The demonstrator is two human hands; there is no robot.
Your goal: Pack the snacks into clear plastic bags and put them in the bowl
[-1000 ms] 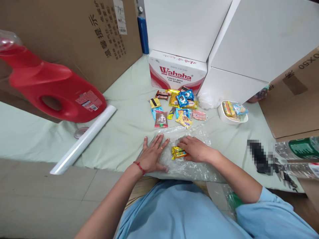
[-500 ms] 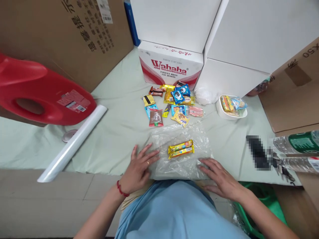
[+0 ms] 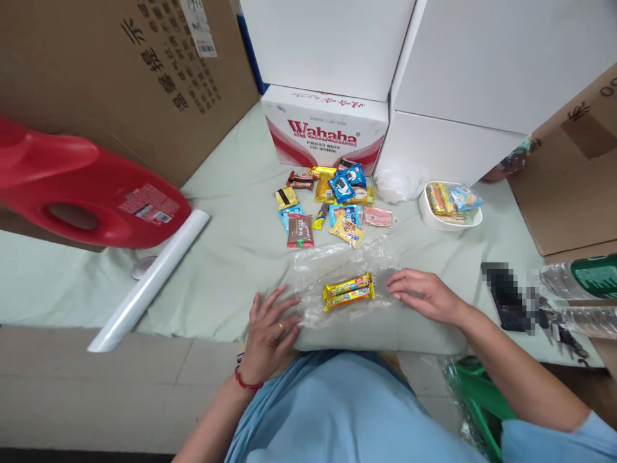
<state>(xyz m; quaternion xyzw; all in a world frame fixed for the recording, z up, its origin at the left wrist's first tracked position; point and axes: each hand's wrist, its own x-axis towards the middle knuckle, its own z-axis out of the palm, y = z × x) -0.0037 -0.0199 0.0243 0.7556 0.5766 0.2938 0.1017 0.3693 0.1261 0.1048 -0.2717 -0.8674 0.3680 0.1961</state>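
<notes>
A sheet of clear plastic film (image 3: 308, 257) lies on the cloth in front of me. Two yellow-wrapped snack bars (image 3: 349, 291) rest side by side on its middle. At the film's near left corner, my left hand (image 3: 270, 331) has thumb and forefinger closed on the edge, the other fingers spread. My right hand (image 3: 427, 296) is at the right side, its fingertips drawn together on the film's edge; the exact grip there is partly hidden. Beyond the film sits a loose pile of small packaged snacks, including a brown packet (image 3: 300, 230) and a yellow cookie packet (image 3: 348, 231).
A white bowl (image 3: 424, 209) with snacks stands at right, near a crumpled plastic bag (image 3: 398, 185). Left are a white roll (image 3: 149, 283) and a red jug (image 3: 120, 186). A Wahaha carton (image 3: 328, 132) stands behind. Bottles (image 3: 559, 280) and a blurred dark object (image 3: 508, 299) lie right.
The film's near edge has come up and away from me, toward the bars. My right hand has moved up and slightly right; my left hand has shifted a little left.
</notes>
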